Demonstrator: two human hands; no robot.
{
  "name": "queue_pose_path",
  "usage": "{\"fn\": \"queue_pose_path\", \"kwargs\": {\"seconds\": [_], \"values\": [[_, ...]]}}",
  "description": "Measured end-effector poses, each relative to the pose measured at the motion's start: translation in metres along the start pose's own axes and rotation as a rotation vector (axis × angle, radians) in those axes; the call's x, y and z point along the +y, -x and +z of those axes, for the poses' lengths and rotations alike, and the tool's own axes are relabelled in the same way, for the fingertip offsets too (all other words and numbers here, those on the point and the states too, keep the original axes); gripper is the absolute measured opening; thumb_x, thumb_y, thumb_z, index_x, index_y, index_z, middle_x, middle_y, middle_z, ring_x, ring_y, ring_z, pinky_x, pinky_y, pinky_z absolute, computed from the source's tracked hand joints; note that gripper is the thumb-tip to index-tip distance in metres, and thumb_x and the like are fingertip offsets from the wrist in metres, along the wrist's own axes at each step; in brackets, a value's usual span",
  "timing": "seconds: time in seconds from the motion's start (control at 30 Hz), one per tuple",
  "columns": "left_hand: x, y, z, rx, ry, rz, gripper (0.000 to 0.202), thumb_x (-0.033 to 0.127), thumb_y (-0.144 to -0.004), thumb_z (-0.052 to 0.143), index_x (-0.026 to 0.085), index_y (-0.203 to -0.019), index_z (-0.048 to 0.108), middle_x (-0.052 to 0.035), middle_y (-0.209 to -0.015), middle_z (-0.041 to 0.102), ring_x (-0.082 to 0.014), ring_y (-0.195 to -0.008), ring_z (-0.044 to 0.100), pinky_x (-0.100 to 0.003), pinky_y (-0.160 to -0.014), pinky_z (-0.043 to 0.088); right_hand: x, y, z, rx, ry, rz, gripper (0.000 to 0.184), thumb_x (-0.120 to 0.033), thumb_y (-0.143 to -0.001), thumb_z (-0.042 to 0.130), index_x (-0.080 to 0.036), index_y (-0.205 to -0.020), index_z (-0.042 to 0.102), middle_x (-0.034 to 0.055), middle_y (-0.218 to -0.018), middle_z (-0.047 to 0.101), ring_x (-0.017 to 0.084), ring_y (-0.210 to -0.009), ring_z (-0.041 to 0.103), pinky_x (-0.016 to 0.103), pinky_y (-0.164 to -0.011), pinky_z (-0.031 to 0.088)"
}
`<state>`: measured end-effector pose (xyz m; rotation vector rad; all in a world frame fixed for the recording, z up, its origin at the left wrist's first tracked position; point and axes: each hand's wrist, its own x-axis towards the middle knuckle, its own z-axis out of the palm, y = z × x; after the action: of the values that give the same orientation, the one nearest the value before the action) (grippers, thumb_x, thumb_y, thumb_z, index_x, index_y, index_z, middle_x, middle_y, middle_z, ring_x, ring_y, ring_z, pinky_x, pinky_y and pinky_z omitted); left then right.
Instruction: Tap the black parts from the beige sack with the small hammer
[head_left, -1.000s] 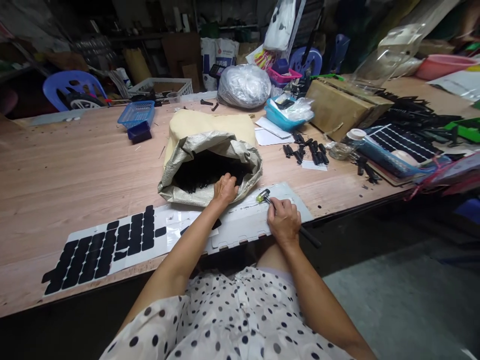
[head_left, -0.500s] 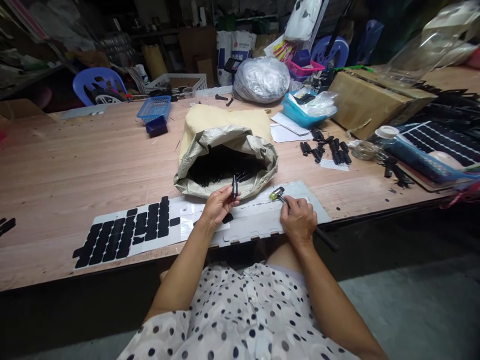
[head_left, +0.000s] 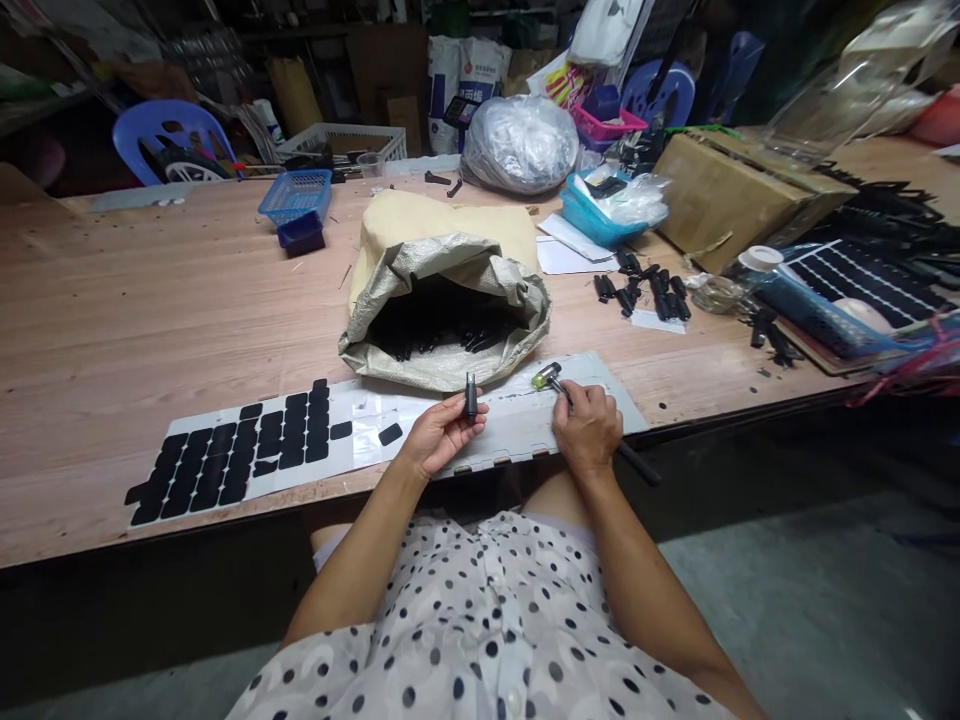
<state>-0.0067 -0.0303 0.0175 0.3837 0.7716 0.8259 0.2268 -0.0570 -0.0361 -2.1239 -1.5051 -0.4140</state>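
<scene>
Between the thumb and fingers of my left hand (head_left: 447, 432) a small black cylindrical part (head_left: 471, 398) stands upright, its narrower shiny end up. My right hand (head_left: 589, 430) is wrapped round the dark handle of a small hammer (head_left: 549, 376), whose head has a yellow-green face and lies low over the grey board (head_left: 517, 430). Just beyond my left hand, an open woven sack (head_left: 360, 352) lies with its mouth toward me. Dark parts show inside it, mostly lost in shadow.
A white sheet with black rounded stickers (head_left: 225, 460) lies at the left along the table edge. Several black parts (head_left: 664, 292) are piled on the right, near a cardboard box (head_left: 735, 200). Blue baskets (head_left: 296, 195) and a stuffed plastic bag (head_left: 519, 145) stand farther back.
My left hand has drawn the black part back from the sack's mouth, down toward the board. The right hand still grips the hammer. The view has shifted slightly.
</scene>
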Motion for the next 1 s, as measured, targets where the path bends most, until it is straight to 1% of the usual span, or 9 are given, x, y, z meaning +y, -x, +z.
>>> {"fn": "queue_pose_path", "kwargs": {"seconds": [0.2, 0.33, 0.43, 0.57, 0.7, 0.77, 0.83, 0.93, 1.0], "values": [[-0.001, 0.0, -0.001, -0.006, -0.026, -0.02, 0.025, 0.009, -0.094, 0.057, 0.006, -0.117, 0.068, -0.011, -0.088, 0.077, -0.0123, -0.072, 0.073, -0.022, -0.074, 0.063, -0.001, 0.0, 0.0, 0.004, -0.006, 0.006, 0.024, -0.023, -0.091, 0.055, -0.022, -0.107, 0.074, 0.008, -0.092, 0.059, 0.022, -0.085, 0.045, 0.032, -0.07, 0.025], [-0.001, 0.001, 0.002, -0.007, -0.039, -0.031, 0.024, 0.008, -0.095, 0.055, 0.008, -0.115, 0.069, -0.0099, -0.088, 0.076, -0.0121, -0.073, 0.073, -0.022, -0.075, 0.063, -0.001, -0.001, 0.0, -0.008, -0.017, 0.011, 0.024, -0.023, -0.092, 0.055, -0.022, -0.107, 0.074, 0.0079, -0.092, 0.059, 0.022, -0.085, 0.045, 0.032, -0.07, 0.026], [-0.001, 0.002, 0.003, 0.0, -0.058, -0.031, 0.02, 0.006, -0.096, 0.054, 0.008, -0.109, 0.069, -0.0089, -0.086, 0.075, -0.0117, -0.073, 0.073, -0.021, -0.075, 0.062, -0.001, -0.001, -0.001, -0.013, -0.025, 0.019, 0.024, -0.022, -0.092, 0.055, -0.023, -0.107, 0.074, 0.0082, -0.092, 0.059, 0.022, -0.086, 0.045, 0.032, -0.07, 0.026], [-0.002, 0.003, 0.001, -0.011, -0.11, -0.017, 0.011, 0.008, -0.091, 0.063, 0.01, -0.1, 0.068, -0.0071, -0.084, 0.074, -0.0118, -0.071, 0.072, -0.02, -0.07, 0.06, -0.001, -0.001, -0.002, -0.019, -0.024, 0.017, 0.025, -0.022, -0.092, 0.054, -0.022, -0.108, 0.074, 0.0083, -0.093, 0.059, 0.022, -0.086, 0.045, 0.032, -0.07, 0.026], [-0.004, 0.002, 0.0, -0.022, -0.225, -0.01, 0.009, 0.01, -0.087, 0.067, 0.01, -0.096, 0.069, -0.0059, -0.077, 0.072, -0.0106, -0.063, 0.068, -0.019, -0.062, 0.056, -0.001, -0.001, -0.002, -0.017, -0.003, 0.017, 0.024, -0.023, -0.092, 0.055, -0.023, -0.108, 0.074, 0.0079, -0.093, 0.059, 0.022, -0.085, 0.045, 0.032, -0.07, 0.026], [-0.006, 0.0, 0.002, -0.017, -0.346, 0.047, 0.01, 0.012, -0.086, 0.065, 0.011, -0.095, 0.07, -0.0054, -0.077, 0.072, -0.0104, -0.061, 0.065, -0.02, -0.061, 0.053, -0.002, -0.001, -0.002, -0.013, 0.004, 0.017, 0.024, -0.023, -0.092, 0.055, -0.023, -0.107, 0.074, 0.0078, -0.093, 0.059, 0.022, -0.086, 0.045, 0.032, -0.07, 0.026], [-0.006, -0.003, 0.007, 0.017, -0.552, 0.171, 0.013, 0.012, -0.085, 0.064, 0.013, -0.095, 0.071, -0.0042, -0.079, 0.072, -0.0116, -0.064, 0.064, -0.023, -0.064, 0.053, -0.002, -0.001, -0.002, -0.013, 0.004, 0.019, 0.025, -0.023, -0.093, 0.054, -0.023, -0.107, 0.074, 0.0079, -0.093, 0.059, 0.022, -0.086, 0.045, 0.032, -0.07, 0.026], [-0.006, -0.01, 0.016, 0.108, -0.964, 0.415, 0.021, 0.012, -0.082, 0.065, 0.019, -0.099, 0.074, -0.0029, -0.092, 0.074, -0.0179, -0.085, 0.066, -0.032, -0.082, 0.054, -0.003, -0.001, -0.002, -0.027, -0.009, 0.026, 0.025, -0.023, -0.093, 0.054, -0.023, -0.108, 0.074, 0.008, -0.093, 0.059, 0.022, -0.086, 0.045, 0.032, -0.07, 0.026], [-0.006, -0.017, 0.02, 0.142, -1.207, 0.522, 0.024, 0.012, -0.081, 0.066, 0.022, -0.101, 0.074, -0.003, -0.098, 0.074, -0.0224, -0.099, 0.064, -0.037, -0.094, 0.052, -0.003, -0.002, -0.003, -0.043, -0.023, 0.031, 0.025, -0.023, -0.093, 0.054, -0.023, -0.109, 0.073, 0.0081, -0.093, 0.059, 0.022, -0.086, 0.045, 0.032, -0.07, 0.026]]}}
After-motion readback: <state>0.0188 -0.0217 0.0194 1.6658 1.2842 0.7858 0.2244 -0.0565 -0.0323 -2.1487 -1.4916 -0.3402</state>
